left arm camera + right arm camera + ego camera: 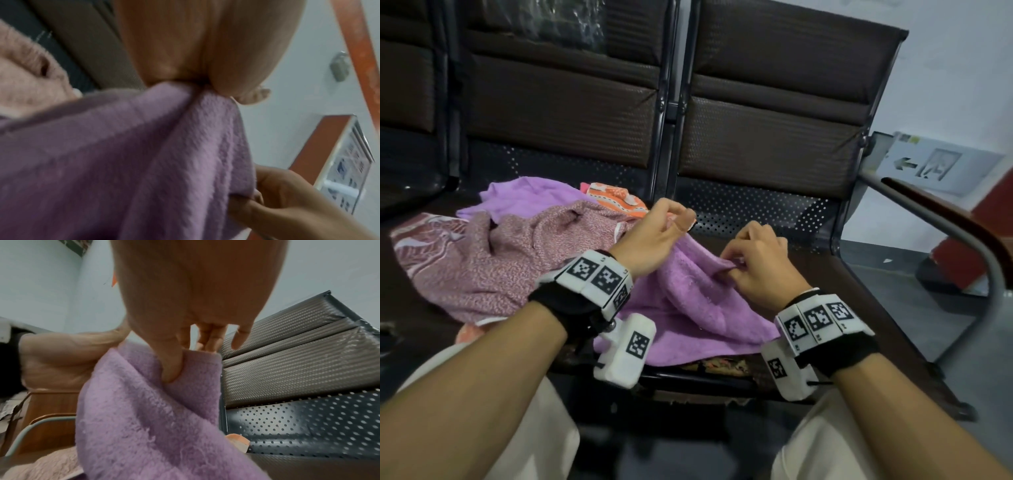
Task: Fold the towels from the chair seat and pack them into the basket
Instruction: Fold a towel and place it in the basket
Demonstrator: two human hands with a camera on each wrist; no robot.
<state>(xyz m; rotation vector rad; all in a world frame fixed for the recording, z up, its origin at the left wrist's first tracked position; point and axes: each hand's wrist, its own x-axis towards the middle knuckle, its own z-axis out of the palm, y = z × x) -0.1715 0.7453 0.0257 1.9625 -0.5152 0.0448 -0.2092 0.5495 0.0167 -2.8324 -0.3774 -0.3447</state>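
Purple towel (688, 301): both hands pinch its top edge, left hand (654, 236), right hand (756, 263), above chair seat (859, 291).

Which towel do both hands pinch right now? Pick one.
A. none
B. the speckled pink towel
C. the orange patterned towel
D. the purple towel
D: the left hand and right hand each pinch an edge of the purple towel, lifted off the chair seat.

A dark waiting-room bench (825, 274) with perforated metal backs carries the towels. On its seat lie a lilac towel (688, 308), a pink speckled towel (500, 267) and an orange patterned towel (616, 198).
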